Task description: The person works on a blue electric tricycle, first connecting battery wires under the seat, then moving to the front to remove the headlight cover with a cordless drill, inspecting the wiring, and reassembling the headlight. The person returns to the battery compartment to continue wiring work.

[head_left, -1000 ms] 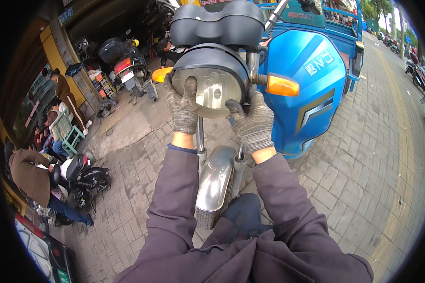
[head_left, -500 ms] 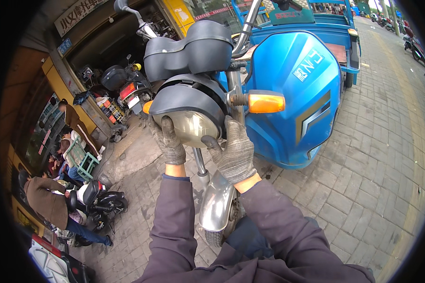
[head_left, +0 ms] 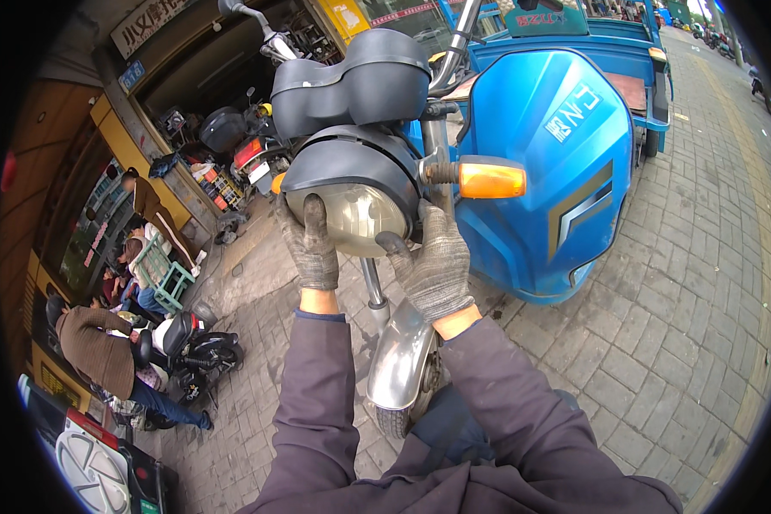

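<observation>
A round headlight [head_left: 357,218] with a clear lens and a black housing [head_left: 351,169] sits at the front of a blue cargo tricycle. Gloved in grey, my left hand [head_left: 310,247] grips the lens's left edge, its thumb lying over the glass. On the opposite side, my right hand [head_left: 433,265] holds the lower right rim, thumb against the lens and fingers behind it. A thin dark gap runs between the housing's front and rear parts. Above it is a black twin-gauge case [head_left: 351,81]. An orange turn signal [head_left: 493,180] juts out right of the headlight.
The blue front shield [head_left: 548,163] stands close on the right. Below the headlight are a metal fork leg [head_left: 373,283] and a silver mudguard [head_left: 400,355] over the front wheel. At left, a person in brown [head_left: 103,347] bends by a parked scooter [head_left: 193,351]; others sit near a shopfront.
The view has shifted slightly, moving the scene right. Both hands keep their hold on the headlight. The gap in its housing looks narrower.
</observation>
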### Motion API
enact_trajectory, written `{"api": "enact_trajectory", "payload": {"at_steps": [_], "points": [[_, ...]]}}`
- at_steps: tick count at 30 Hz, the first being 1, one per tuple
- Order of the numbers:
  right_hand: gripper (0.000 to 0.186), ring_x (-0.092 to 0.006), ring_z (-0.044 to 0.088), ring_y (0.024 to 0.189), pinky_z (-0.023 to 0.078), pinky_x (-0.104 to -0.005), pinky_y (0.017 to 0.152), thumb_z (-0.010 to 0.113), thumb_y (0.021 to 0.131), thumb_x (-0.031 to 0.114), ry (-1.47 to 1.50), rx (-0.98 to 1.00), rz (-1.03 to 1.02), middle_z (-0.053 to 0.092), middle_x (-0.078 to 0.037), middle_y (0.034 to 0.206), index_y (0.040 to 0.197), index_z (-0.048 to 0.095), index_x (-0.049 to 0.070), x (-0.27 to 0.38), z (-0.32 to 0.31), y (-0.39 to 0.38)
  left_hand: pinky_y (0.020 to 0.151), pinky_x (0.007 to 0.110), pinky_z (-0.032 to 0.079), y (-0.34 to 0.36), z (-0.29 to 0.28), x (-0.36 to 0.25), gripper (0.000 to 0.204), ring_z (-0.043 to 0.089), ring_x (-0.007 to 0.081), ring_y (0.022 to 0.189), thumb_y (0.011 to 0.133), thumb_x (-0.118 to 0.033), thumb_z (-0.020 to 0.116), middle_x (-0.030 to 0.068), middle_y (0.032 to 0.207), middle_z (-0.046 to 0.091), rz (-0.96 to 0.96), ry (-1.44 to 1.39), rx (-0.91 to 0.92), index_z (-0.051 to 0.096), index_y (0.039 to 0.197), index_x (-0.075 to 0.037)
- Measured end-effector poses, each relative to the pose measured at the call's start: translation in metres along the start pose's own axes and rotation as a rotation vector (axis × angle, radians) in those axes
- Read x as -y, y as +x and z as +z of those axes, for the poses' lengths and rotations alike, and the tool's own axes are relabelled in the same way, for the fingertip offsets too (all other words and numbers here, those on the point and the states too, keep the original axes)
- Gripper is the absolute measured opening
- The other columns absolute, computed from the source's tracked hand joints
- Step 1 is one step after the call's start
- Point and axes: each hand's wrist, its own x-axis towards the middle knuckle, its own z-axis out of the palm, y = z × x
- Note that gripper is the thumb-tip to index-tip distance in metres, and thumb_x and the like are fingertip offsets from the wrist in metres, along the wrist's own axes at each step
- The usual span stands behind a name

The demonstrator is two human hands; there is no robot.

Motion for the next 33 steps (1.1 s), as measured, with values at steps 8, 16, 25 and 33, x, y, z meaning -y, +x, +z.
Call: {"api": "enact_trajectory", "payload": {"at_steps": [8, 16, 25, 33], "points": [[0.064, -0.0445, 0.058, 0.095, 0.048, -0.0485, 0.082, 0.073, 0.082, 0.040, 0.040, -0.001, 0.037, 0.057, -0.028, 0.103, 0.119, 0.051, -0.009, -0.004, 0.007, -0.002, 0.107, 0.037, 0.033, 0.002, 0.001, 0.006, 0.073, 0.045, 0.0228, 0.121, 0.089, -0.040, 0.068, 0.0141, 0.131, 0.047, -0.032, -0.113, -0.024, 0.038, 0.140, 0.003], [0.061, -0.0427, 0.060, 0.088, 0.052, -0.0475, 0.072, 0.072, 0.082, 0.041, -0.093, -0.001, -0.033, 0.056, -0.026, 0.097, 0.115, 0.052, -0.006, 0.002, -0.003, 0.000, 0.107, 0.037, 0.033, 0.004, 0.001, 0.012, 0.074, 0.045, 0.0231, 0.121, 0.089, -0.041, 0.068, 0.0144, 0.131, 0.047, -0.010, -0.138, -0.040, 0.038, 0.139, 0.004], [0.062, -0.0412, 0.060, 0.084, 0.050, -0.0471, 0.072, 0.071, 0.083, 0.043, -0.146, 0.044, -0.039, 0.057, -0.024, 0.091, 0.115, 0.051, -0.006, 0.003, -0.005, 0.004, 0.106, 0.036, 0.036, 0.007, -0.001, 0.006, 0.075, 0.046, 0.0229, 0.122, 0.087, -0.041, 0.072, 0.0140, 0.132, 0.047, -0.048, -0.138, -0.015, 0.039, 0.139, 0.002], [0.065, -0.0415, 0.062, 0.084, 0.050, -0.0467, 0.074, 0.074, 0.080, 0.045, -0.040, 0.092, 0.088, 0.060, -0.025, 0.089, 0.112, 0.052, -0.006, 0.003, -0.005, 0.005, 0.103, 0.036, 0.039, 0.011, 0.003, 0.003, 0.072, 0.049, 0.0214, 0.118, 0.085, -0.040, 0.074, 0.0118, 0.129, 0.050, -0.092, -0.178, -0.051, 0.042, 0.135, 0.001]]}}
